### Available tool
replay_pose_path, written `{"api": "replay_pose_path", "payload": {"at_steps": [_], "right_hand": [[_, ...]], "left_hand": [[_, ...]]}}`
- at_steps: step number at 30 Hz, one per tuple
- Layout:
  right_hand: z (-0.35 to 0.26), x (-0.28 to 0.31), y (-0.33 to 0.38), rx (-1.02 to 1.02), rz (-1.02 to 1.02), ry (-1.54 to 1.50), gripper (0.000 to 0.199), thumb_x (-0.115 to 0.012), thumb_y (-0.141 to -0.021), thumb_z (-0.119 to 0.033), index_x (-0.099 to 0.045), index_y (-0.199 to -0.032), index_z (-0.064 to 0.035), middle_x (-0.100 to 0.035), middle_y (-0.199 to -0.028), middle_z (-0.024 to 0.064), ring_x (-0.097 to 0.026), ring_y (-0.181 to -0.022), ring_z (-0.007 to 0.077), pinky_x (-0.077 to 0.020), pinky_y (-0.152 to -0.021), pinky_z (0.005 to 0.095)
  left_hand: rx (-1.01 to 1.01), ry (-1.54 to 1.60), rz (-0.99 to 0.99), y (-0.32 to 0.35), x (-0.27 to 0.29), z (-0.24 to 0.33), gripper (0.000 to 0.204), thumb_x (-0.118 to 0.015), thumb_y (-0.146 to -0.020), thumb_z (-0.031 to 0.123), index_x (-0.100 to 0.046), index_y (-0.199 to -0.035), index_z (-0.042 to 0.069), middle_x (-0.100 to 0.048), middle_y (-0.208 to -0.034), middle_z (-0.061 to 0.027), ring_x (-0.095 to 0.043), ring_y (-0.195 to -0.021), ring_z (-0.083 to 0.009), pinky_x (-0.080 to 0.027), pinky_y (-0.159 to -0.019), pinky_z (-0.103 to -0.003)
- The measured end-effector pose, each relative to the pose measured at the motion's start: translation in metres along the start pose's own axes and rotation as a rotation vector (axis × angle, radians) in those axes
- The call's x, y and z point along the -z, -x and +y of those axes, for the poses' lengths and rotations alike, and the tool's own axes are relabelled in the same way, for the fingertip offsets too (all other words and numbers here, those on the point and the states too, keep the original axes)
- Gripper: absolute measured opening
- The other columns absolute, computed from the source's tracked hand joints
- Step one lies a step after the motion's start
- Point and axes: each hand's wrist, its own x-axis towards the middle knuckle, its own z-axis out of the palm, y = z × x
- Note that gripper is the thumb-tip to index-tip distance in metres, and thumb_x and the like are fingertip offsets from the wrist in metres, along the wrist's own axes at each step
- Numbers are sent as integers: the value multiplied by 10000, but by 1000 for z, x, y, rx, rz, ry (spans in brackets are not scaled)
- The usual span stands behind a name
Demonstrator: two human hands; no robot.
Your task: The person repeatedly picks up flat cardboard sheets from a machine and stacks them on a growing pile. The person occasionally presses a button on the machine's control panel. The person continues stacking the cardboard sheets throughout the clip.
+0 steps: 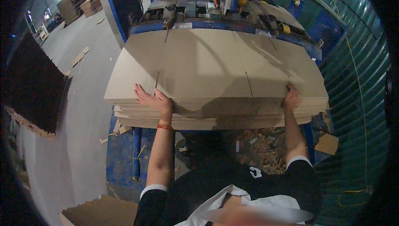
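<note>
A stack of flat brown cardboard sheets [203, 64] lies in front of me, with short slots cut into the top sheet. Near its front left edge, my left hand [153, 100] touches the stack with fingers spread and an orange band round the wrist. My right hand [292, 96] rests against the front right edge, its fingers pointing up over the top sheet. Neither hand holds a sheet that I can make out. The stack's far edge meets the blue bar of a machine [191, 5].
Cardboard scraps [266, 149] litter the floor below the stack. A dark pile of cardboard [35, 86] stands at the left, and another cardboard pile [99, 211] is at the lower left. On the right runs a green corrugated wall [353, 113]. A blue metal frame [124, 155] supports the stack.
</note>
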Motion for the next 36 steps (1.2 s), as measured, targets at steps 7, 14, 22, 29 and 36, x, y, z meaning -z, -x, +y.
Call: {"api": "replay_pose_path", "payload": {"at_steps": [7, 14, 22, 29, 36], "right_hand": [[-10, 2, 1, 66, 76, 136, 357, -301, -909, -203, -614, -1016, -69, -631, -1016, 97, -579, -939, 292, -401, -856, 390], [-13, 2, 1, 33, 83, -15, 339, -375, -882, -201, -605, -1071, -39, -630, -999, 138, -544, -998, 327, -379, -908, 402], [-98, 131, -156, -110, -228, -351, 379, -376, -933, -269, -539, -1174, -26, -548, -1170, 104, -492, -1079, 221, -351, -951, 330], [-54, 212, -250, 293, -307, 376, 372, -361, -943, -247, -505, -1207, -28, -513, -1200, 98, -471, -1087, 211, -350, -956, 312], [63, 142, -246, 115, -454, 446, 377, -361, -942, -239, -477, -1225, -18, -477, -1233, 108, -437, -1122, 219, -330, -973, 319]], "left_hand": [[12, -22, -39, 3, 5, 1, 581, -402, -814, 225, -280, -1330, -12, -256, -1417, -165, -189, -1320, -355, -75, -1046, -560], [-16, -19, -1, -1, 3, 1, 572, -406, -805, 173, -275, -1324, -27, -255, -1409, -187, -183, -1323, -351, -85, -1049, -552], [-10, 10, -65, -4, 10, 10, 583, -453, -799, 103, -257, -1329, -40, -269, -1391, -205, -189, -1317, -350, -117, -1063, -495], [35, -208, -65, 2, 7, 22, 526, -433, -845, 93, -272, -1332, -28, -304, -1372, -210, -231, -1300, -345, -167, -1063, -444], [144, -320, -92, 2, 11, 24, 472, -376, -895, 153, -300, -1329, -16, -342, -1367, -163, -252, -1294, -331, -180, -1061, -425]]}}
